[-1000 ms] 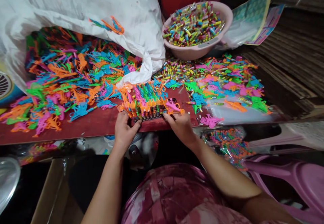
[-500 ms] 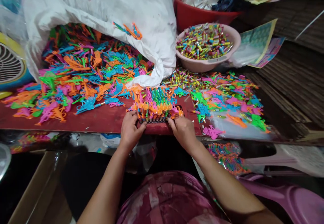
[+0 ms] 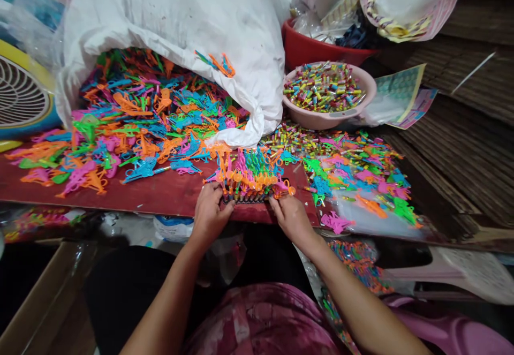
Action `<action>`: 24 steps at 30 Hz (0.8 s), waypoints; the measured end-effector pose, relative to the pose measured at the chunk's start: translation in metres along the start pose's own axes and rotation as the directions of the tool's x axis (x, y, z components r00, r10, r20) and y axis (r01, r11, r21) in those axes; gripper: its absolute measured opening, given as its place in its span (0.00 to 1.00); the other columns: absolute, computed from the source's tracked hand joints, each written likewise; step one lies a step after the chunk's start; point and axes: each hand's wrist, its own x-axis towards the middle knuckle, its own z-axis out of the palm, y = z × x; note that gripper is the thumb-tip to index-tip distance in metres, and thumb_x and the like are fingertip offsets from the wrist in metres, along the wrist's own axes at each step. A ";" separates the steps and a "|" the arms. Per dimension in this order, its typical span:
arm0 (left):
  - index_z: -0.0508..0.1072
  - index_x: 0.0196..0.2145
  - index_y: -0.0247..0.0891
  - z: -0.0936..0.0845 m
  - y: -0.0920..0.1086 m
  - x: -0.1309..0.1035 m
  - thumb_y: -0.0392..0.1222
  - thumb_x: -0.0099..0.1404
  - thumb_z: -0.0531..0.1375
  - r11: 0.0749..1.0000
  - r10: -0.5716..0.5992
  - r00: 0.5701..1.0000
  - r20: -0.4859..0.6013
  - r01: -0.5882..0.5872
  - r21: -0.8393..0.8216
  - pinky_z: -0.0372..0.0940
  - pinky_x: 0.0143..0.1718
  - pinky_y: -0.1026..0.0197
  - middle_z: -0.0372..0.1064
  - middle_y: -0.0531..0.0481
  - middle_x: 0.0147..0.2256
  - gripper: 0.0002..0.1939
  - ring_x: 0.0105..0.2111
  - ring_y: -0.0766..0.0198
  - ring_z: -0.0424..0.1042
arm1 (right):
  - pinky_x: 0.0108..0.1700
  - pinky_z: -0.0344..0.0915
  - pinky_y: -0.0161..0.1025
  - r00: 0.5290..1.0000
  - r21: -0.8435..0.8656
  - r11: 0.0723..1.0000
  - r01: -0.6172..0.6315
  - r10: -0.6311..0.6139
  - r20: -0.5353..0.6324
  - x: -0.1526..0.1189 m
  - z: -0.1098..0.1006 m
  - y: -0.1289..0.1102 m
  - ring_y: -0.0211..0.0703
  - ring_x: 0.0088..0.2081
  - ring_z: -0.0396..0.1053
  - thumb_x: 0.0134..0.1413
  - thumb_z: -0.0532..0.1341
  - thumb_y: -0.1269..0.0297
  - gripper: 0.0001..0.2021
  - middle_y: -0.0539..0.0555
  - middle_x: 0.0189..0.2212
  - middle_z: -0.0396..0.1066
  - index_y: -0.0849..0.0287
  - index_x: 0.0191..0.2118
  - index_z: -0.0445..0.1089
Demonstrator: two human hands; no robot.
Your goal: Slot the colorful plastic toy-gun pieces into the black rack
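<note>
At the table's front edge, a packed row of small bright plastic toys [image 3: 252, 175] stands upright in a narrow dark rack [image 3: 251, 201]. Orange round heads face me, with pink, green and blue toys behind. My left hand [image 3: 211, 208] is closed around the rack's left end, its thumb along the near side. At the right end my right hand [image 3: 292, 217] pinches the rack and the toys beside it; some of its fingers are hidden. Loose toys [image 3: 160, 149] in the same colours spread over the red table [image 3: 168, 191] to the left.
A white sack [image 3: 180, 17] spills toys behind my hands. The pink basin [image 3: 327, 114] holds small multicoloured tubes, with a red tub [image 3: 297, 42] behind it. More toys lie on a clear plastic sheet [image 3: 349, 221] at right. A fan [image 3: 24, 90] stands far left.
The whole view has shifted, so the table sits slightly lower in the picture. My hands keep their places at both ends of the rack, and the row leans a little differently.
</note>
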 end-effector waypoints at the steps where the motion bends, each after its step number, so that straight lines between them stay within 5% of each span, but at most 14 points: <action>1: 0.74 0.38 0.38 0.000 0.000 0.000 0.42 0.61 0.61 1.000 0.004 1.000 -0.002 -0.004 -0.001 0.65 0.51 0.49 0.67 0.42 0.45 0.08 0.49 0.50 0.66 | 0.32 0.58 0.38 0.999 0.018 1.000 0.016 -0.016 -0.031 -0.002 0.002 0.003 0.44 0.28 0.68 0.71 0.49 0.62 0.18 0.56 0.26 0.71 0.59 0.32 0.70; 8: 0.74 0.36 0.39 0.000 0.000 0.000 0.42 0.61 0.61 1.000 0.011 1.000 -0.001 -0.011 0.003 0.65 0.50 0.50 0.67 0.43 0.44 0.07 0.48 0.51 0.66 | 0.31 0.57 0.40 0.988 0.028 0.997 0.070 -0.065 -0.143 -0.009 0.010 0.010 0.45 0.27 0.67 0.72 0.47 0.57 0.22 0.55 0.23 0.69 0.57 0.29 0.68; 24: 0.75 0.37 0.39 -0.004 0.001 0.001 0.43 0.61 0.61 0.999 -0.008 0.999 0.035 0.009 -0.033 0.64 0.53 0.49 0.66 0.43 0.45 0.08 0.49 0.52 0.65 | 0.31 0.56 0.38 0.999 0.043 0.999 -0.003 0.004 -0.034 -0.004 0.003 0.011 0.43 0.26 0.66 0.71 0.47 0.55 0.22 0.54 0.22 0.68 0.57 0.28 0.67</action>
